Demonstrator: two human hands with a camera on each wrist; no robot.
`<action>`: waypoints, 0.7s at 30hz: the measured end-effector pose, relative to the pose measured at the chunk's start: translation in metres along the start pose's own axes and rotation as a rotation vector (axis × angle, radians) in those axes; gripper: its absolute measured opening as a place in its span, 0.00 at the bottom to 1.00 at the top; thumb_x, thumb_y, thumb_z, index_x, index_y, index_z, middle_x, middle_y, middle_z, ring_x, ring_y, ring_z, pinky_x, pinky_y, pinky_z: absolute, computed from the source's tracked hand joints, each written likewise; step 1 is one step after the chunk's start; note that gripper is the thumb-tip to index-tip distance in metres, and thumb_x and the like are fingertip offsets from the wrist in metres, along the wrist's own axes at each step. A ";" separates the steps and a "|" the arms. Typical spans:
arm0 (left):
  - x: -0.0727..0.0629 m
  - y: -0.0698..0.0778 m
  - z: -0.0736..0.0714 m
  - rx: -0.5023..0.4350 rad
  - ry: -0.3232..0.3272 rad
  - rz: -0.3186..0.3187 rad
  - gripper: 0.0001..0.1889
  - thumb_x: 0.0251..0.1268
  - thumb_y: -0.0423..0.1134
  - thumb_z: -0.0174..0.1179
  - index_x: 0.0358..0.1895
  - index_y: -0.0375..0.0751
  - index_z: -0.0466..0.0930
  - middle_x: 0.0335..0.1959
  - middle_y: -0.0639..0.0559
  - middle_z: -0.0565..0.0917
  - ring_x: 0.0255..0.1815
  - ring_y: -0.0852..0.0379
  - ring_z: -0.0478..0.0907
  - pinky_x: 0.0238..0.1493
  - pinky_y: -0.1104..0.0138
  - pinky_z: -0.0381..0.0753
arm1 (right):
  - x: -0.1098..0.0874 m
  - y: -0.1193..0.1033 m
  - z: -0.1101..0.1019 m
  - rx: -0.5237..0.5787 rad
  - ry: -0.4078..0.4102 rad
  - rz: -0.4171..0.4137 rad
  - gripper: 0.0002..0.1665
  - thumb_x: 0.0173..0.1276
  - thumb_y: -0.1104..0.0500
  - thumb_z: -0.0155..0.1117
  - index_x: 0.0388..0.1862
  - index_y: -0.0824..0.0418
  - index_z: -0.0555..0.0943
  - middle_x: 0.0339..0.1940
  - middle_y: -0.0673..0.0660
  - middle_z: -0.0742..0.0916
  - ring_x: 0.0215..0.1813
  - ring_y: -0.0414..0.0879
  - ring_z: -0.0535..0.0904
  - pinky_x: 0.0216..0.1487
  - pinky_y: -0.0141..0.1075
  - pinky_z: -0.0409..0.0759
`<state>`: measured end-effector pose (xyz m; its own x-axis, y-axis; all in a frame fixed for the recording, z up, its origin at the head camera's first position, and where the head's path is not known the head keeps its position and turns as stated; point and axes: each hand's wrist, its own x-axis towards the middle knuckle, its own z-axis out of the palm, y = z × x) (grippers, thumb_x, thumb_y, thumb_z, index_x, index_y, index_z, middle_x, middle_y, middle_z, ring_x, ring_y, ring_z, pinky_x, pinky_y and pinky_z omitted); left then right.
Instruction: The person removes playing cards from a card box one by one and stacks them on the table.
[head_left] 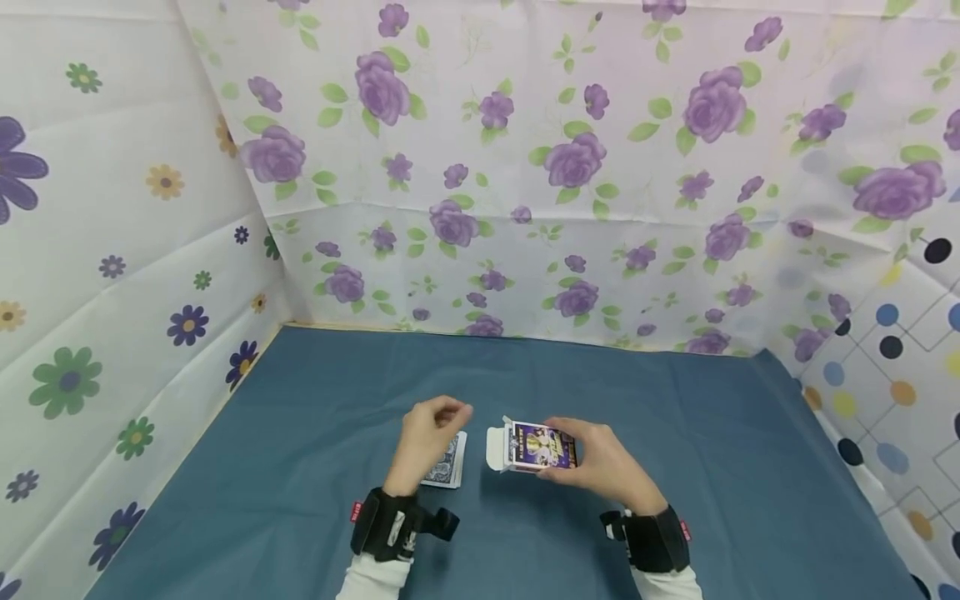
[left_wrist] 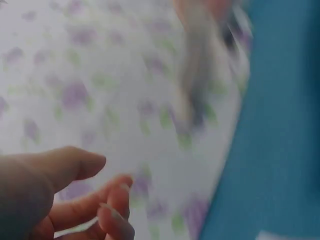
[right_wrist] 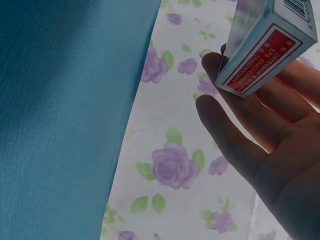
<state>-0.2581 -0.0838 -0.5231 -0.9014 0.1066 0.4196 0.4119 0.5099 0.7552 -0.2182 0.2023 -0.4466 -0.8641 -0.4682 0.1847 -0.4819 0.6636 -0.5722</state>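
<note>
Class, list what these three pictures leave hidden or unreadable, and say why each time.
- Head view: part of the card stack, covered by the left hand and wrist.
- Head view: the fine print on the card box, too small.
- Left wrist view: the shape near the top, too blurred to identify.
- Right wrist view: the card box's upper part, cut off by the top edge.

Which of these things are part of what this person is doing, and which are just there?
Apparently part of it:
- card box, flap open, held by the right hand
- card stack, partly hidden by the left hand

Just there:
- blue cloth
- flowered sheet
- black wrist straps
</note>
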 end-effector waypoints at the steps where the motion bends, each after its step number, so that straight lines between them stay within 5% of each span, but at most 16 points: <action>1: -0.001 0.019 -0.003 -0.039 -0.037 0.032 0.14 0.72 0.54 0.52 0.48 0.55 0.82 0.37 0.60 0.83 0.35 0.68 0.77 0.33 0.68 0.76 | 0.000 0.000 0.000 0.004 0.001 -0.003 0.41 0.54 0.43 0.75 0.63 0.62 0.76 0.57 0.58 0.84 0.47 0.43 0.81 0.44 0.37 0.80; 4: -0.006 0.080 -0.014 -0.152 -0.126 0.034 0.13 0.70 0.48 0.58 0.43 0.43 0.85 0.32 0.51 0.83 0.29 0.62 0.76 0.27 0.65 0.73 | 0.000 -0.001 0.001 0.018 0.003 -0.011 0.40 0.55 0.43 0.75 0.63 0.61 0.76 0.57 0.58 0.84 0.47 0.43 0.82 0.44 0.38 0.80; 6: -0.009 0.107 -0.017 -0.155 -0.152 0.004 0.12 0.69 0.44 0.59 0.41 0.38 0.85 0.28 0.48 0.82 0.24 0.62 0.72 0.27 0.69 0.71 | 0.000 -0.003 0.001 0.033 0.001 -0.019 0.40 0.55 0.44 0.75 0.63 0.61 0.76 0.56 0.58 0.84 0.48 0.44 0.83 0.44 0.38 0.81; 9: -0.010 0.120 -0.011 -0.120 -0.193 -0.078 0.10 0.69 0.41 0.59 0.39 0.38 0.83 0.24 0.51 0.77 0.21 0.65 0.66 0.25 0.71 0.66 | 0.000 -0.005 0.000 0.043 -0.009 -0.040 0.39 0.57 0.43 0.73 0.63 0.62 0.76 0.57 0.59 0.84 0.48 0.45 0.83 0.44 0.38 0.81; 21: -0.009 0.120 -0.005 -0.111 -0.214 -0.154 0.07 0.66 0.36 0.60 0.34 0.35 0.78 0.21 0.49 0.74 0.18 0.65 0.66 0.21 0.72 0.65 | -0.003 -0.005 -0.005 0.046 -0.019 -0.019 0.41 0.56 0.41 0.73 0.64 0.62 0.75 0.58 0.59 0.83 0.49 0.45 0.82 0.44 0.34 0.80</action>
<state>-0.1998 -0.0281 -0.4340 -0.9572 0.2188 0.1892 0.2698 0.4391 0.8570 -0.2138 0.2028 -0.4404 -0.8518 -0.4918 0.1805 -0.4905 0.6275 -0.6047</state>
